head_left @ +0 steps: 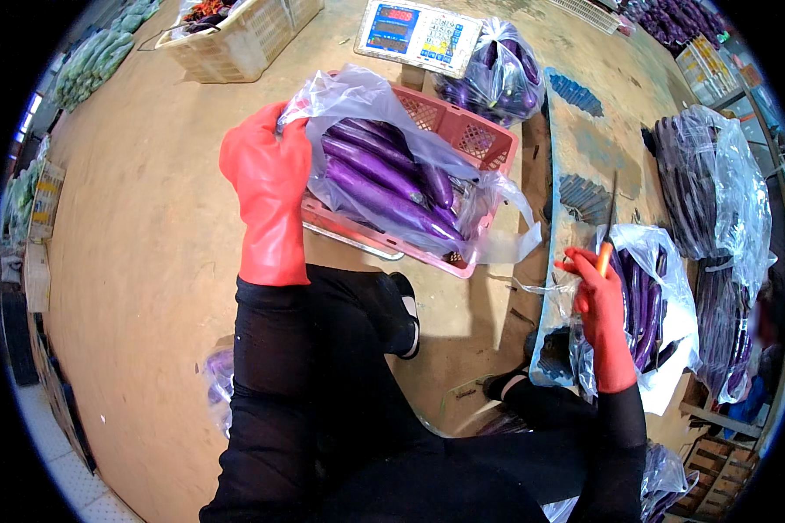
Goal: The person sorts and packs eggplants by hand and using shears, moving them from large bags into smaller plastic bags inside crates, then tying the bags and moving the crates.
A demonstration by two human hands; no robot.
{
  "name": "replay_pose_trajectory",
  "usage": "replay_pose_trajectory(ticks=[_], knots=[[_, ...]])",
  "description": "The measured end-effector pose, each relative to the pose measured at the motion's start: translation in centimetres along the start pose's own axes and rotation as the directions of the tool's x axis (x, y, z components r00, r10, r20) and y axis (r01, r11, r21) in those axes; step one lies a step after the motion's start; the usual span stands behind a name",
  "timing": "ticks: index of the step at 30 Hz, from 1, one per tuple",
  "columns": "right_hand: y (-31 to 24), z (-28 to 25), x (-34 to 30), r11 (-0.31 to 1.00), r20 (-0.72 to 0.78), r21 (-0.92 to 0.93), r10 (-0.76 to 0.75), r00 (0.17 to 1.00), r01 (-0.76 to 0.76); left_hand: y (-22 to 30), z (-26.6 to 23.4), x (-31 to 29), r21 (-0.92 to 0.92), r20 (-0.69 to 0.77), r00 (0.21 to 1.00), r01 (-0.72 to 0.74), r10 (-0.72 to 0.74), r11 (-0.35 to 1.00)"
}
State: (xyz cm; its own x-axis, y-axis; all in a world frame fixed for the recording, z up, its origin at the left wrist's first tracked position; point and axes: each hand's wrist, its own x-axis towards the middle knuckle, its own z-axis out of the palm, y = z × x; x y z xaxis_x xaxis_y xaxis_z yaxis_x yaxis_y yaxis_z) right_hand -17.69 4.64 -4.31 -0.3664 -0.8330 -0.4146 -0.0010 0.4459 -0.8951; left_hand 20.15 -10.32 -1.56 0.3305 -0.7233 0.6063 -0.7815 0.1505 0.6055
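Observation:
My left hand (pixel 269 192), in a red rubber glove, is closed on the gathered edge of a clear plastic bag (pixel 362 90). Inside the bag lie several long purple eggplants (pixel 384 187), and its loose far end spreads to the right. Bag and eggplants rest in a pink plastic crate (pixel 500 146). To the right of the crate, my red-gloved right hand (pixel 604 322) grips a thin-bladed knife (pixel 604 259) by its orange handle, with the dark blade pointing up. Just behind that hand stands another bag of eggplants (pixel 647 305).
A digital scale (pixel 419 37) has its display beyond the crate, beside a filled eggplant bag (pixel 497 74). A blue-edged board (pixel 597 157) runs along the right, with stacked bagged eggplants (pixel 693 183) past it. One cream crate (pixel 235 44) stands at the far left. My legs are below.

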Motion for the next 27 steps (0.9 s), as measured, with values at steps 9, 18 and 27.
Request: replay_pose_trajectory(ticks=[9,18,27], knots=[[0.4,-3.5,-6.5,0.993,-0.214,0.101,-0.038,0.976,0.061,6.0,-1.8,-0.8,-0.211,-0.128,0.837,-0.547,0.532,0.81],[-0.4,-5.0,-8.6,0.979,-0.236,0.183,-0.042,0.971,0.087,-0.1,11.7,-7.0,-0.147,0.767,0.163,-0.897,0.62,0.417],[0.9,-7.5,-8.7,0.987,-0.334,0.158,0.076,0.939,-0.024,-4.9,25.2,-6.0,-0.236,0.772,-0.039,-0.944,0.634,0.229]])
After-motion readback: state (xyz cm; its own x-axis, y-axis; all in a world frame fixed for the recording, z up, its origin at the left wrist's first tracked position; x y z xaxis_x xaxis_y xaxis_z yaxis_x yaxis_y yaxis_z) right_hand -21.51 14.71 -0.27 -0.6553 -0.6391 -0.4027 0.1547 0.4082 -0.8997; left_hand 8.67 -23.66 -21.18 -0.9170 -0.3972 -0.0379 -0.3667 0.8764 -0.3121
